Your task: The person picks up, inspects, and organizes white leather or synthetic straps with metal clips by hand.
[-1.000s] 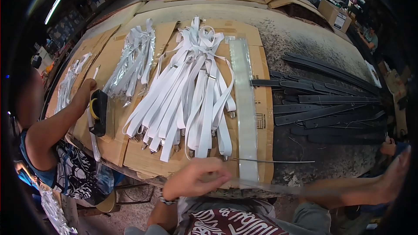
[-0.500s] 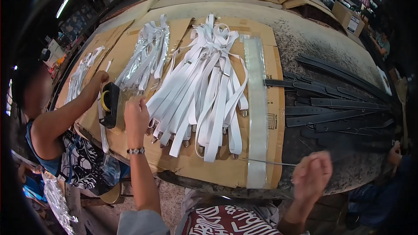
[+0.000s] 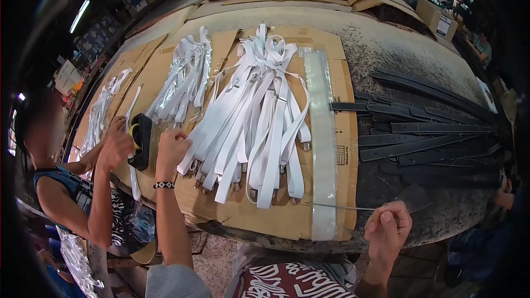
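My left hand (image 3: 173, 152) is closed in a pinch beside the black tape dispenser (image 3: 141, 141), at the left edge of the white elastic straps (image 3: 248, 127) with metal clips; anything between its fingertips is too small to tell. My right hand (image 3: 389, 232) is raised at the table's front edge with its fingers curled together, and what they hold is unclear. A faint clear plastic piece (image 3: 415, 198) shows just behind it. One thin rod (image 3: 342, 206) runs from near the hand across the long clear plastic sleeve (image 3: 323, 149).
At the left, another person's hands (image 3: 117, 143) are near the dispenser and a single white strap (image 3: 133, 171). Bagged white straps (image 3: 182, 77) lie on the cardboard (image 3: 223, 44). Black straps (image 3: 430, 128) are spread at the right. Cardboard boxes (image 3: 436, 19) stand at the back.
My right hand has turned, and the clear piece behind it now shows. My left hand's fingers have shifted slightly. The other person's hands have come together by the dispenser, and their strap lies lower.
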A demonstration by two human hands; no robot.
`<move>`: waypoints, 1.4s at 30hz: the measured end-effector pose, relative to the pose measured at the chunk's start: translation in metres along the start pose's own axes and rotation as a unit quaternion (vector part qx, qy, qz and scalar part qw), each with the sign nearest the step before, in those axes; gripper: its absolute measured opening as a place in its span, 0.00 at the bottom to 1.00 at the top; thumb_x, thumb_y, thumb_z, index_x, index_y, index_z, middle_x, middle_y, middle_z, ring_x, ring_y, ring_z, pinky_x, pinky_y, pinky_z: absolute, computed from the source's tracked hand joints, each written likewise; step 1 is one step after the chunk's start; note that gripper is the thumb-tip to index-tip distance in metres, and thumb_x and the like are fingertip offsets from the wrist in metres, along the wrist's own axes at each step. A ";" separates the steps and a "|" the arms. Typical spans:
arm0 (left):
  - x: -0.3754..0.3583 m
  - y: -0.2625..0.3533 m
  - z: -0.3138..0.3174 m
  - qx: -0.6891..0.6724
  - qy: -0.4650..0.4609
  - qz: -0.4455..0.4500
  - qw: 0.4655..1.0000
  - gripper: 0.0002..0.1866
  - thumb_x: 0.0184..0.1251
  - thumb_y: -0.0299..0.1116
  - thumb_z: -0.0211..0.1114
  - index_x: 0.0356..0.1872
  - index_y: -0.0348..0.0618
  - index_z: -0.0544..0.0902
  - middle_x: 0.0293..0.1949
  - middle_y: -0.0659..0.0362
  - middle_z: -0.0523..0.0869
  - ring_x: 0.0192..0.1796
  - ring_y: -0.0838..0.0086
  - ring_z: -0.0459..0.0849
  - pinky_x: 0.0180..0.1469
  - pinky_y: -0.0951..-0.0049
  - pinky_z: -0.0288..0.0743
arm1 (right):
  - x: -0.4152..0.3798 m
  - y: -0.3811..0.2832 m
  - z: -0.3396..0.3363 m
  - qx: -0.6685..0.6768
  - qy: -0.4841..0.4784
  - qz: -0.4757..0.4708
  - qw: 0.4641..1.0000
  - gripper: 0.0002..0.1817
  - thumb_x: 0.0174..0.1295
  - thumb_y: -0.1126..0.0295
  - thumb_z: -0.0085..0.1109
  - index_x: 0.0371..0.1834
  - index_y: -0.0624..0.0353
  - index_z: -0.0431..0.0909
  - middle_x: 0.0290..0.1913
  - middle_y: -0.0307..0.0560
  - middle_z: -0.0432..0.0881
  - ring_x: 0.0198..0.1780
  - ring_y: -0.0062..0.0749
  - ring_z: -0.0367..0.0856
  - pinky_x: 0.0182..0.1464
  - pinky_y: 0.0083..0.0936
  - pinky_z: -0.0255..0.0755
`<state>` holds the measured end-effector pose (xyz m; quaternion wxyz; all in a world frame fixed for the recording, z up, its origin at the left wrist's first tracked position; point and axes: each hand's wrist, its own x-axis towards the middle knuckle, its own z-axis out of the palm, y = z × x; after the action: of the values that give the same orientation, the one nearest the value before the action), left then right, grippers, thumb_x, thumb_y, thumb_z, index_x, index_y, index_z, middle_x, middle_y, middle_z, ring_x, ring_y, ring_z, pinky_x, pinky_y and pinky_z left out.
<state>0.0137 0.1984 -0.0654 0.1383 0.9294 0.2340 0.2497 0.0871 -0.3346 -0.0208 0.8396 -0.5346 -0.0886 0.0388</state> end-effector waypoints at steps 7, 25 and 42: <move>0.008 0.042 -0.039 -0.272 -0.031 -0.129 0.953 0.07 0.77 0.30 0.60 0.45 0.35 0.78 0.27 0.59 0.84 0.21 0.83 0.74 0.27 0.80 0.69 | -0.001 0.004 0.008 0.001 -0.010 0.022 1.000 0.09 0.69 0.71 0.63 0.38 0.67 0.79 0.22 0.45 0.79 0.20 0.24 0.77 0.19 0.20 0.68; -0.059 0.091 -0.045 -0.595 -0.022 -0.275 0.755 0.24 0.76 0.31 0.57 0.70 0.34 0.74 0.45 0.57 0.86 0.40 0.77 0.85 0.41 0.78 0.82 | -0.007 0.003 0.036 0.014 -0.029 0.094 0.995 0.09 0.71 0.69 0.58 0.39 0.65 0.73 0.24 0.47 0.79 0.16 0.30 0.79 0.13 0.23 0.70; -0.115 0.121 0.002 -0.066 -0.010 -0.112 0.991 0.17 0.67 0.35 0.71 0.49 0.32 0.84 0.43 0.48 0.83 0.47 0.56 0.83 0.49 0.60 0.77 | -0.004 0.016 0.060 -0.048 -0.179 0.018 0.983 0.13 0.70 0.66 0.65 0.45 0.68 0.88 0.57 0.60 0.83 0.58 0.35 0.80 0.58 0.33 0.74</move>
<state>-0.0293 0.0366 -0.0677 0.2290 0.8888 0.3178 0.2381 0.0725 -0.2753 -0.0108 0.7829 -0.5601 -0.2291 0.1447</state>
